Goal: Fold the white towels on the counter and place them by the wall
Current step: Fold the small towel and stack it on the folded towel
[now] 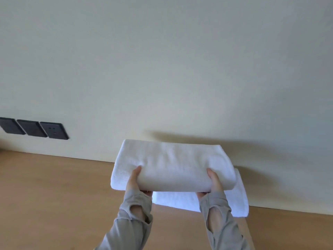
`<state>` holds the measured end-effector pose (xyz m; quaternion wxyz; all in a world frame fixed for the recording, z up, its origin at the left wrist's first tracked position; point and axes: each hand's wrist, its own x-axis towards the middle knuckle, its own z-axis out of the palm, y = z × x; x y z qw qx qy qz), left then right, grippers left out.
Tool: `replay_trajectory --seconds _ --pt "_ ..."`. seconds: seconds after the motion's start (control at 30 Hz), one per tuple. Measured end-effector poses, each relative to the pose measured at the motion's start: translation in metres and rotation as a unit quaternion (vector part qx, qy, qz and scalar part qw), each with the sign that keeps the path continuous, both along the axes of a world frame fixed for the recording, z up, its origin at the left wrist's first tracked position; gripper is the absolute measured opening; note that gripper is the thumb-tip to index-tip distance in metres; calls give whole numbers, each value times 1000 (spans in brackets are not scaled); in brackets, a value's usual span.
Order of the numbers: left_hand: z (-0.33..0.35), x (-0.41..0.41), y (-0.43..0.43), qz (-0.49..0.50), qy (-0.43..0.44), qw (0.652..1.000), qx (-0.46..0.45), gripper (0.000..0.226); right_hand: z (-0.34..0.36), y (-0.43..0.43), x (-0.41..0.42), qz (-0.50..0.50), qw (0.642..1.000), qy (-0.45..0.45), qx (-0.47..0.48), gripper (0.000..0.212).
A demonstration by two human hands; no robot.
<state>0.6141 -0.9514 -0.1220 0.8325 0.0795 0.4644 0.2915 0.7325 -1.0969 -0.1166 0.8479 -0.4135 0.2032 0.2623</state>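
A folded white towel (173, 165) is held up above the wooden counter (54, 186), close to the cream wall (162, 69). My left hand (134, 181) grips its near left edge, thumb on top and fingers underneath. My right hand (214, 181) grips the near right edge the same way. Below and slightly right of it, a second folded white towel (239, 201) lies flat on the counter against the wall, partly hidden by the held towel and my right sleeve.
Three dark wall plates (34, 128), one with socket holes, sit low on the wall at the left. The counter's wood surface runs left and right along the wall.
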Motion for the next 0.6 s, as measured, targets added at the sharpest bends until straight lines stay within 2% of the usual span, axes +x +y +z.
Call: replay_trajectory --seconds 0.27,0.43,0.6 --pt "63 -146 85 130 -40 990 41 36 64 114 -121 117 992 -13 36 29" --pt "98 -279 140 223 -65 971 60 39 95 201 -232 200 977 -38 57 18" --pt "122 -422 182 313 -79 943 84 41 117 276 -363 283 955 -46 78 18"
